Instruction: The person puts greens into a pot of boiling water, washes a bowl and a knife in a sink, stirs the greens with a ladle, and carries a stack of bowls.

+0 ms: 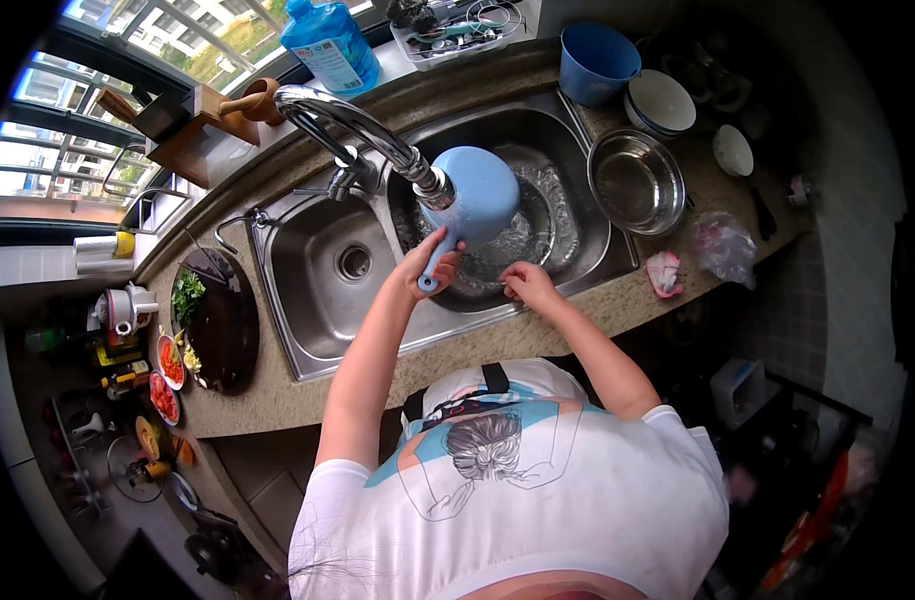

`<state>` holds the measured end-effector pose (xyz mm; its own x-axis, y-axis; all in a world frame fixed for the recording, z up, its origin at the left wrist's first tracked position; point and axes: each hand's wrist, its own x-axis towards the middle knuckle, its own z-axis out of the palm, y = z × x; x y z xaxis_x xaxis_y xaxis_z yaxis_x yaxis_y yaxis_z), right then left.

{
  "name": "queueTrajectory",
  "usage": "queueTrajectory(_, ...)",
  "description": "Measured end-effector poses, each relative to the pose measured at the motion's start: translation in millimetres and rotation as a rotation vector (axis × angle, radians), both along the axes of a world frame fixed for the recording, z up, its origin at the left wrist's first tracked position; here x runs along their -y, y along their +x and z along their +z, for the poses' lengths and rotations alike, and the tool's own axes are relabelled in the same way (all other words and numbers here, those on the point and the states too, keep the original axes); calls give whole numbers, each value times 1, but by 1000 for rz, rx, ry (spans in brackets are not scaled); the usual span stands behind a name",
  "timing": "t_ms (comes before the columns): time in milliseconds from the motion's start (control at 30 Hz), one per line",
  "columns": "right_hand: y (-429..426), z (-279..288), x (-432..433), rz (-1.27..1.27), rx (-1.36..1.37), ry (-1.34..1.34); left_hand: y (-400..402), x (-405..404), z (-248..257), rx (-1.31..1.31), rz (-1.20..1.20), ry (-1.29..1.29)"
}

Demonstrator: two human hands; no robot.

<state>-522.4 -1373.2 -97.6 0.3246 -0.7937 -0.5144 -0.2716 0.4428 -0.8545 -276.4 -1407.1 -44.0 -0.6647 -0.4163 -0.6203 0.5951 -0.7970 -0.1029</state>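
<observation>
My left hand (pixel 432 266) is closed around the handle of a light-blue plastic ladle or dipper (pixel 478 193), whose rounded underside faces up beneath the chrome faucet (pixel 436 187). Water splashes on it near the handle. Over the near rim of the right sink basin (pixel 603 259), my right hand (pixel 530 286) has its fingers curled; whether it pinches something small cannot be told. Rippling water and a round, clear-looking shape lie in that basin. The left basin (pixel 318 277) shows its drain.
Right of the sink stand a metal bowl (pixel 637 182), a blue bucket (pixel 594 64), white bowls (pixel 660 103) and a crumpled plastic bag (pixel 725 249). At left, greens lie on a dark round board (pixel 228 330), beside plates of chopped food (pixel 164 397).
</observation>
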Motion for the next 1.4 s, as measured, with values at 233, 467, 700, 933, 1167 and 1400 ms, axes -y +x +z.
queueTrajectory(233, 5, 1, -4, 13, -17, 22, 27, -53, -7, -212, 8, -57)
queueTrajectory(467, 10, -5, -7, 65, -38, -5, -5, 7, 9, -322, 174, -6)
queueTrajectory(700, -4, 14, -15, 130, -151, -168, -37, 77, 22, -172, 451, 226)
queueTrajectory(933, -10, 36, -18, 177, -249, -250, -34, 63, 6, -74, 308, 160)
queueTrajectory(1167, -2, 27, -19, 221, -199, -310, -10, -35, -12, 1775, -363, -1061)
queueTrajectory(1400, 1, 28, -15, 257, -216, -326, 20, -76, 28, 2026, -210, -1093)
